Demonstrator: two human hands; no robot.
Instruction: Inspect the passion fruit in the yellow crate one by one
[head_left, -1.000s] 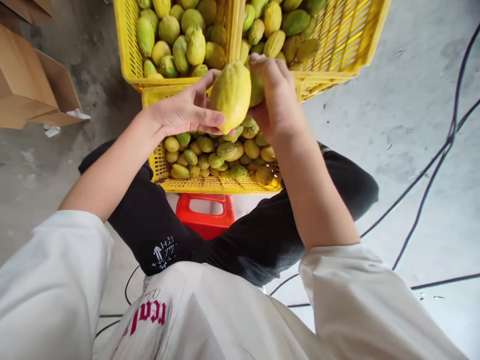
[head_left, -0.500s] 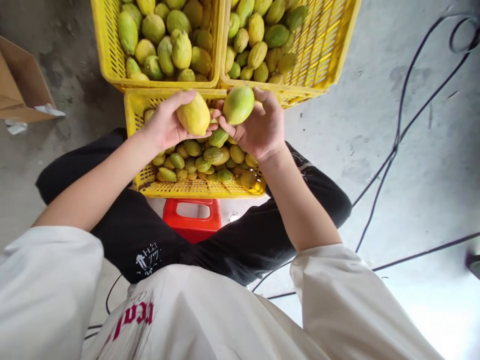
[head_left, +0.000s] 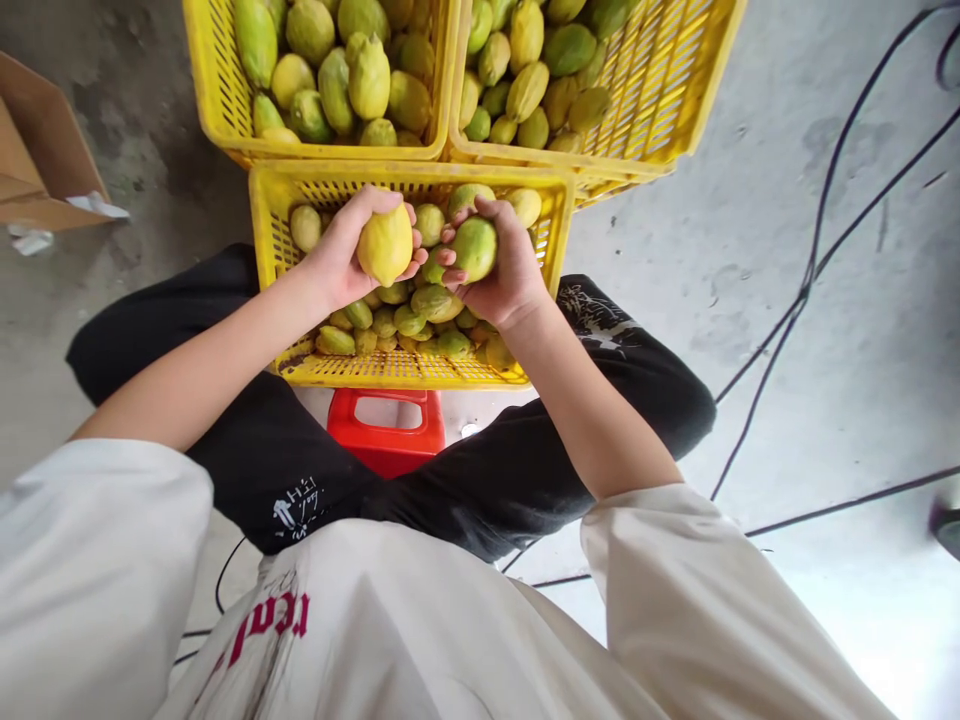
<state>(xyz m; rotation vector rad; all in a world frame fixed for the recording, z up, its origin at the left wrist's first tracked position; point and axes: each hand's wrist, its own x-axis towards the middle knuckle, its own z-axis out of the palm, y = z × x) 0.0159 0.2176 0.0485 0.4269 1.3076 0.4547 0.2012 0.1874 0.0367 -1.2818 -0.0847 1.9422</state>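
My left hand [head_left: 339,252] is closed around a yellow lemon [head_left: 385,246], thumb on top and fingertips showing at its right side. A greener lemon [head_left: 475,250] is gripped in my right hand [head_left: 516,275], its rounded end facing up. Both hands are above the near yellow crate [head_left: 566,225], a short gap between them. Several green and yellow lemons [head_left: 431,303] lie in that crate below my hands, partly hidden by them.
Two more yellow crates of lemons stand beyond, one at the far left [head_left: 322,152] and one at the far right [head_left: 675,90]. A red stool [head_left: 386,455] is between my legs. An open cardboard box [head_left: 67,150] is at left; black cables [head_left: 806,280] cross the floor at right.
The greener lemon has been turned in my right hand, and that hand has come slightly lower. My left hand has tilted the yellow lemon more upright. The view has shifted a little.
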